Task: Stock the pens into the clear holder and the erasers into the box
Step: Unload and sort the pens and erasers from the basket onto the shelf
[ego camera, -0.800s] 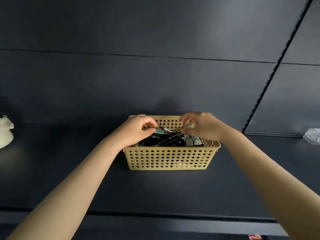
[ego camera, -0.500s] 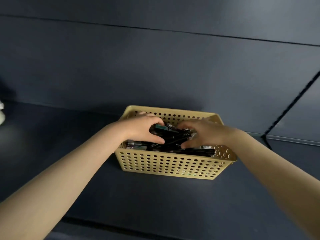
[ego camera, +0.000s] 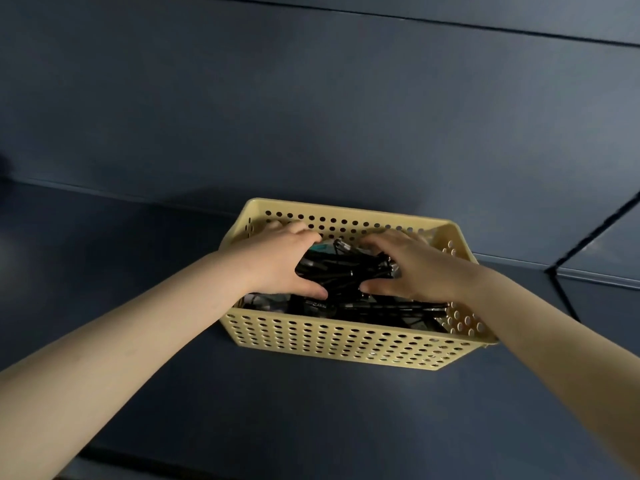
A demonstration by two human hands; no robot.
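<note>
Black pens [ego camera: 346,271] heaped in a yellow perforated basket [ego camera: 346,344], basket set on a dark shelf [ego camera: 311,420], bundle clasped from both sides, left hand [ego camera: 277,261] and right hand [ego camera: 415,268] curled round it, thumbs on the near side.

One pale yellow perforated plastic basket [ego camera: 346,344] is sitting on one dark blue shelf [ego camera: 311,427]. Two bare hands are reaching into it, one left hand [ego camera: 277,265] and one right hand [ego camera: 419,271], and together they are gripping a single bundle of slim black plastic pens [ego camera: 346,271]. At least half a dozen barrels are showing in that bundle, crossing and overlapping too much for an exact count. Several more pens are lying loose along the near wall. One teal item [ego camera: 320,249] is peeking out between the hands. A few clear-wrapped pieces [ego camera: 266,303] are showing in the near left corner, their number impossible to tell.
</note>
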